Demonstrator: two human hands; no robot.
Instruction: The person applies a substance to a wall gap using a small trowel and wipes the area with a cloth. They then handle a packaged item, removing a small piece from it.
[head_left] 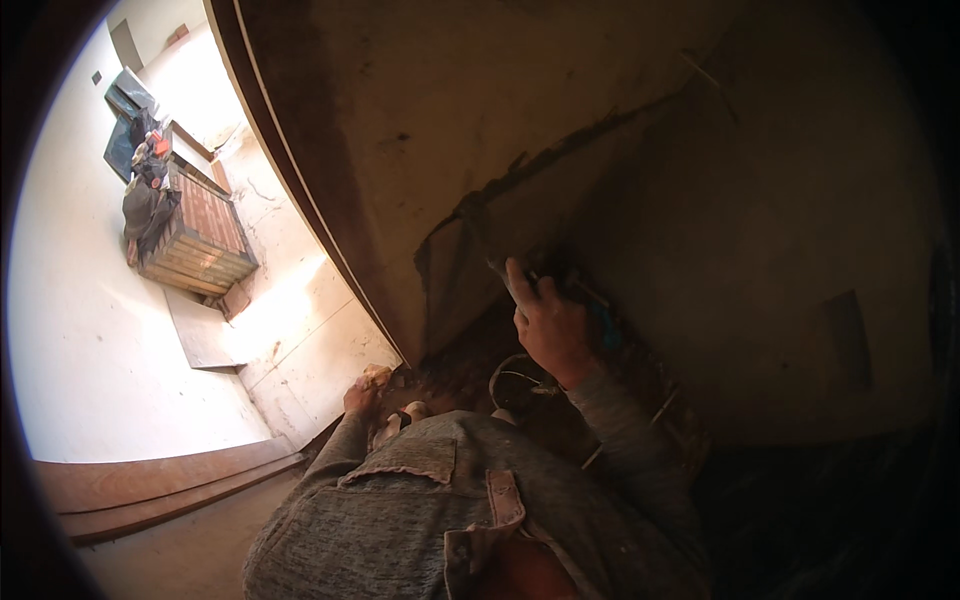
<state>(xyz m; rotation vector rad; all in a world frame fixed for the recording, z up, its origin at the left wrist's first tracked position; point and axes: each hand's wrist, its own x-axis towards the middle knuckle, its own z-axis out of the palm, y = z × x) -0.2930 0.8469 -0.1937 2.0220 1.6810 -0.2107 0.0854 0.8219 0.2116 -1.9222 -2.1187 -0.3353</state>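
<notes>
My right hand (555, 332) reaches forward in the dim middle, index finger stretched out and the other fingers curled. A dark, slim tool (485, 240) appears to run from this hand to the wall; its kind is too dark to tell. Its far end meets a dark, ragged groove (560, 150) cut in the wall. Low on the left, my left hand (360, 396) is closed beside the foot of the door frame. A small pale piece (377, 373) shows at its fingertips, too small to name.
The door frame (300, 180) divides this dark room from a bright one at left. In there stands a slatted wooden crate (205, 235) with dark cloth and bags on top. A loop of cable (515, 375) and dark debris lie below my right hand.
</notes>
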